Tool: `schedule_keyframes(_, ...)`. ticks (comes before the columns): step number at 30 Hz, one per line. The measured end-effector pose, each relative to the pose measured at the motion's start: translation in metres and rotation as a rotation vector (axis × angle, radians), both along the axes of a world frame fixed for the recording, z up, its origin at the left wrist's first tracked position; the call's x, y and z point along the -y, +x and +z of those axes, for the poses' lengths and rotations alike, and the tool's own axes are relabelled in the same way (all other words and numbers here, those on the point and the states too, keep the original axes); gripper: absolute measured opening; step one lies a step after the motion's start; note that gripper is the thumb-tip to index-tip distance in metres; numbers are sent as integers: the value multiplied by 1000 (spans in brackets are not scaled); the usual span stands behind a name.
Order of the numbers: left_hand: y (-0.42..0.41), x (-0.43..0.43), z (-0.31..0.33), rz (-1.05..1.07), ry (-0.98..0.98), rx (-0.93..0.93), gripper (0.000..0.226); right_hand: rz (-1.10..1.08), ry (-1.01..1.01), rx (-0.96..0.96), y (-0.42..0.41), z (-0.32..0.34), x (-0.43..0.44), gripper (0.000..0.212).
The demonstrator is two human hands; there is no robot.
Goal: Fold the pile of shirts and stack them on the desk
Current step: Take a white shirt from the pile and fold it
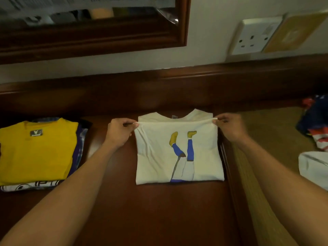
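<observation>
- Folding is at its last crosswise fold: the person's left hand and right hand each pinch a corner of the doubled-over edge of the white cotton T-shirt with a blue-and-yellow cartoon print, at the centre of the frame.
- The shirt lies flat on the dark polished wooden desk; its folded edge sits just short of the collar.
- A stack of folded shirts topped by a yellow one rests at the left edge of the frame, well apart.
- Unfolded garments, red, white and navy, lie at the right edge.
- Judged next: lay the edge down square, release, smooth it, then carry the shirt left onto the stack.
</observation>
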State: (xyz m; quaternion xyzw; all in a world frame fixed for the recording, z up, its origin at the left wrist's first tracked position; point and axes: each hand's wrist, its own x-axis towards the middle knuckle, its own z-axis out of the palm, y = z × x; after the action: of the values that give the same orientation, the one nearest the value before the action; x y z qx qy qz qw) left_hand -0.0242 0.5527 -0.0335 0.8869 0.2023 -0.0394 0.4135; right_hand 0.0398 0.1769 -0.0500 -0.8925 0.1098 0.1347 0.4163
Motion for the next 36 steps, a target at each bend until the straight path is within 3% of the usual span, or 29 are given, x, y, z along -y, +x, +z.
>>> schedule_keyframes(4,21,2,-38,20,104,-19,19,76,-135,14,21,-29,-9,21)
schedule_keyframes(8,12,17,-62,-83,598,61,16,109,-328,106,16,-41,-17,23)
schedule_keyframes(11,-3,27,-72,-295,739,265,16,116,-408,194,4,-44,-16,27)
schedule_keyframes(15,-14,26,-77,-472,748,299,27,322,-530,318,-18,-49,-14,16)
schedule_keyframes(22,-18,19,-68,-646,758,199,37,419,-637,380,-42,-49,-16,30)
schedule_keyframes(25,-17,19,-68,-619,714,86,36,434,-575,398,-65,-39,-33,30)
schedule_keyframes(30,-32,26,-61,-498,615,-58,36,657,-499,319,-132,-37,-58,24)
schedule_keyframes(36,-94,22,-46,-412,664,-105,36,694,-584,310,-154,-27,-38,27)
